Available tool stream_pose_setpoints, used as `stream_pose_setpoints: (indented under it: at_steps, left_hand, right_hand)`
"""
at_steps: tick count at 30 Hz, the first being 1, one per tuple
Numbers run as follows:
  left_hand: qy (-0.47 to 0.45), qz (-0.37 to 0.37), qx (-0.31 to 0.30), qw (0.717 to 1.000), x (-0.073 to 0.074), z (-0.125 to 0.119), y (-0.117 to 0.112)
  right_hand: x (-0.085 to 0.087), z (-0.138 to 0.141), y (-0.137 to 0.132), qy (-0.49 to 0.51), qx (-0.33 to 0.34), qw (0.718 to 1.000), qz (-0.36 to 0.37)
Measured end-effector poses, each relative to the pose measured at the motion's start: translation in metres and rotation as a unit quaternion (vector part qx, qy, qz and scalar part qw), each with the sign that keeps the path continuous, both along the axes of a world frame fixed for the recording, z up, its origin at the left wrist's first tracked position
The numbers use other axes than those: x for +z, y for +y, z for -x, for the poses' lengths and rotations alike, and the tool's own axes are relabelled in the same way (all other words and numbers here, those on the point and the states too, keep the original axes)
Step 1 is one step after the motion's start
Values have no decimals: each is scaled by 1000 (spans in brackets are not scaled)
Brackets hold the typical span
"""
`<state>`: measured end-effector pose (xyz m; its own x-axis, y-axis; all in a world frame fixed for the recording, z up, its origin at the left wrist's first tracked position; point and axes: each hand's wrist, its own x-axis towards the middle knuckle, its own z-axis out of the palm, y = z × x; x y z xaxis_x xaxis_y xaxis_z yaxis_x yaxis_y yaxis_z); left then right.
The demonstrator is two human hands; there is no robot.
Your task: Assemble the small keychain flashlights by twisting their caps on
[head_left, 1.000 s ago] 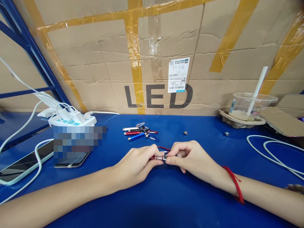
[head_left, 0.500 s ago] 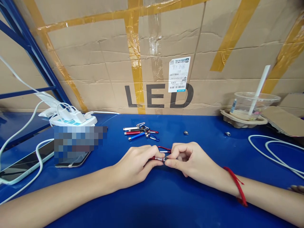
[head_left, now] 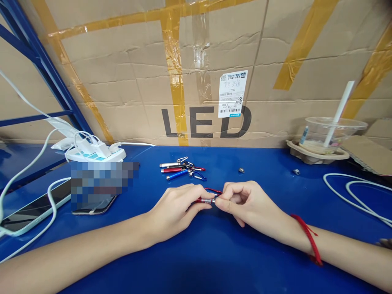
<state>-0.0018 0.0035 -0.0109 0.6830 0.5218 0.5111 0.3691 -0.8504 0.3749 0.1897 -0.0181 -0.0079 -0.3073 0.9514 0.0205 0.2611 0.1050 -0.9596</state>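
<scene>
Above the near part of a blue tabletop (head_left: 183,261), the left hand (head_left: 180,206) pinched a slim red tube (head_left: 206,200) between thumb and fingers. The right hand (head_left: 249,204), a red cord bracelet (head_left: 308,241) at its wrist, had thumb and forefinger closed on the tube's silver tip (head_left: 213,201), largely hidden by them. The tube lay roughly level between both hands, a red clip (head_left: 213,190) showing just beyond it. At left were two phones, one pale-edged (head_left: 36,208), one dark (head_left: 94,208); at right, a looped white cable (head_left: 358,192). Farther back lay a cluster of silver, red and blue tubes (head_left: 177,173) with clips, and two small metal pieces, one central (head_left: 241,170), one farther right (head_left: 295,172). Behind stood a white power strip (head_left: 118,155), a clear bowl (head_left: 346,126) in a moulded tray (head_left: 318,157), and taped cardboard (head_left: 131,81) printed "LED".
</scene>
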Motion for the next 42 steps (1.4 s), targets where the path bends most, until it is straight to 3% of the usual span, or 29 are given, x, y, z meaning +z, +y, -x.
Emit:
stream_pose_setpoints:
  at_steps: [7,13,22,27,34,42]
  left_hand:
    - [31,-5,-9,999,2,1,1]
    - [44,-45,24,998,1,2,0]
    - [50,-7,41,998,6,-2,-4]
    - [48,19,75,996,7,-2,-5]
    - [34,23,151,988,7,-1,-5]
    - [28,57,164,984,8,-2,-5]
  right_hand:
    - [1,-1,1,-40,-7,999,2]
    - [2,-1,1,-27,6,1000,2]
    - [3,-2,-1,-40,7,999,-11]
    - [0,-2,2,-50,-9,997,-62]
    - [-3,-1,2,-95,23,987,-124]
    - [0,1,-9,-208,98,938,-258]
